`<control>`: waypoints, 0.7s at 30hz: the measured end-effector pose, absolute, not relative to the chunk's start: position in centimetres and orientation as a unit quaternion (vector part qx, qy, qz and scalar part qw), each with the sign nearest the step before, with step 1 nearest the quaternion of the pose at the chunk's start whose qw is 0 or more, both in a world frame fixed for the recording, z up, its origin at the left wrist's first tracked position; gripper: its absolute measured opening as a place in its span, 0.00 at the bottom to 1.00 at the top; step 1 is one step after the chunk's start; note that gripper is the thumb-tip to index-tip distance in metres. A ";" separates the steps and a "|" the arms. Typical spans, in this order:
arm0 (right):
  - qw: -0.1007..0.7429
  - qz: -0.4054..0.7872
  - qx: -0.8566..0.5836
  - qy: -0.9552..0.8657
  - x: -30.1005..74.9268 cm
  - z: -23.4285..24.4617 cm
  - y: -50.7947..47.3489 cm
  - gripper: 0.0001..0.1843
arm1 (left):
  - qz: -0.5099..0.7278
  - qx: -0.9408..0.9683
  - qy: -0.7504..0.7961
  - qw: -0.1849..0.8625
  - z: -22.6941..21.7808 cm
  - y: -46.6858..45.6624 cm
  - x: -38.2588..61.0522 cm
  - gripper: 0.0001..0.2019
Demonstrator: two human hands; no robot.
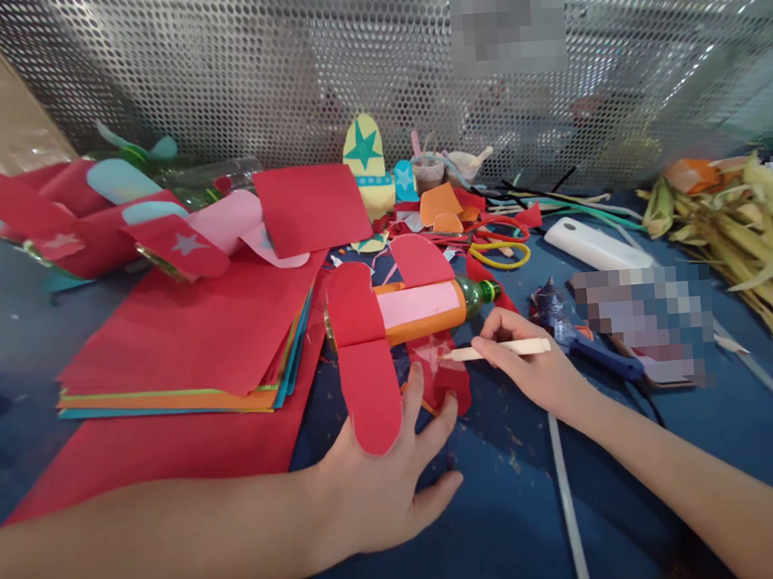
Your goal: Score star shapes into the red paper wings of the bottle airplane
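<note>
A model plane (423, 305) made from a green plastic bottle lies on its side, wrapped in orange and pink paper with rounded red paper wings. My left hand (399, 465) has its fingers spread under the near end of one wing. Its fingertips reach the lower edge of the other wing, which carries a pale star (431, 354). Pinched in my right hand (520, 359) is a slim cream pen (529, 346). The pen's tip meets the star. The bottle's green cap (492, 290) points right, just above my right hand.
Stacked coloured paper (171, 340) and more red bottle models (185, 242) occupy the left. Yellow-handled scissors (500, 255) lie behind the plane. A blue glue gun (589, 346), a white oblong device (599, 244) and dried husks (740, 238) are right. A perforated metal panel (212, 72) stands behind.
</note>
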State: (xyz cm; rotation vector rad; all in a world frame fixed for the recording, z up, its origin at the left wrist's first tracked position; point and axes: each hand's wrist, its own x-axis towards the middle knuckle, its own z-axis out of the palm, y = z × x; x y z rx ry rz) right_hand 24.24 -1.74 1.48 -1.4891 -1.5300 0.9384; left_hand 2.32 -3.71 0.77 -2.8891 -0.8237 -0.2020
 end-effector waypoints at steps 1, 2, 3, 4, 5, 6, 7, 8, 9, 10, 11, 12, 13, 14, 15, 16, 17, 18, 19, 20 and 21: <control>0.394 0.371 -0.587 -0.602 24.2 1.5 -1.7 0.12 | -0.068 -0.956 -0.277 0.063 0.8 -3.7 2.3 0.28; 0.393 0.373 -0.588 -0.601 24.2 1.5 -1.7 0.12 | -0.070 -0.955 -0.281 0.060 0.7 -3.7 2.3 0.28; 0.391 0.374 -0.588 -0.601 24.3 1.5 -1.7 0.11 | -0.071 -0.955 -0.283 0.059 0.7 -3.7 2.3 0.28; 0.390 0.374 -0.588 -0.602 24.3 1.5 -1.8 0.11 | -0.072 -0.955 -0.282 0.060 0.7 -3.7 2.3 0.28; 0.390 0.373 -0.587 -0.603 24.3 1.5 -1.8 0.12 | -0.072 -0.956 -0.278 0.062 0.7 -3.7 2.2 0.27; 0.391 0.372 -0.587 -0.604 24.3 1.5 -1.8 0.12 | -0.072 -0.957 -0.275 0.063 0.7 -3.7 2.2 0.27; 0.392 0.370 -0.586 -0.604 24.4 1.5 -1.9 0.12 | -0.072 -0.957 -0.274 0.063 0.7 -3.7 2.2 0.27; 0.393 0.370 -0.586 -0.604 24.4 1.4 -1.9 0.12 | -0.071 -0.957 -0.273 0.062 0.7 -3.7 2.2 0.27; 0.394 0.368 -0.587 -0.604 24.4 1.4 -1.9 0.12 | -0.068 -0.957 -0.274 0.061 0.7 -3.7 2.2 0.27; 0.395 0.366 -0.588 -0.604 24.4 1.4 -1.9 0.12 | -0.066 -0.957 -0.275 0.059 0.7 -3.7 2.2 0.27; 0.396 0.364 -0.589 -0.603 24.4 1.4 -1.8 0.12 | -0.064 -0.957 -0.275 0.059 0.7 -3.7 2.2 0.27; 0.397 0.362 -0.591 -0.602 24.4 1.4 -1.8 0.12 | -0.063 -0.958 -0.275 0.058 0.7 -3.7 2.2 0.27; 0.398 0.361 -0.592 -0.601 24.4 1.4 -1.8 0.12 | -0.063 -0.957 -0.277 0.057 0.7 -3.7 2.2 0.27; 0.398 0.362 -0.592 -0.600 24.4 1.4 -1.8 0.12 | -0.063 -0.957 -0.279 0.055 0.7 -3.7 2.2 0.27; 0.397 0.364 -0.591 -0.600 24.4 1.4 -1.9 0.12 | -0.063 -0.956 -0.281 0.052 0.6 -3.7 2.2 0.28; 0.396 0.365 -0.591 -0.601 24.4 1.4 -1.9 0.12 | -0.062 -0.956 -0.282 0.051 0.6 -3.7 2.2 0.28; 0.396 0.366 -0.590 -0.601 24.4 1.4 -1.9 0.12 | -0.061 -0.956 -0.282 0.051 0.6 -3.7 2.2 0.28; 0.397 0.365 -0.590 -0.601 24.4 1.4 -1.9 0.11 | -0.060 -0.957 -0.280 0.052 0.7 -3.7 2.3 0.28; 0.398 0.364 -0.591 -0.600 24.4 1.4 -1.9 0.12 | -0.059 -0.958 -0.276 0.055 0.7 -3.7 2.3 0.27; 0.400 0.363 -0.592 -0.598 24.3 1.4 -1.8 0.12 | -0.057 -0.958 -0.275 0.058 0.7 -3.7 2.3 0.27; 0.400 0.364 -0.592 -0.598 24.3 1.5 -1.8 0.12 | -0.056 -0.958 -0.274 0.059 0.8 -3.7 2.3 0.27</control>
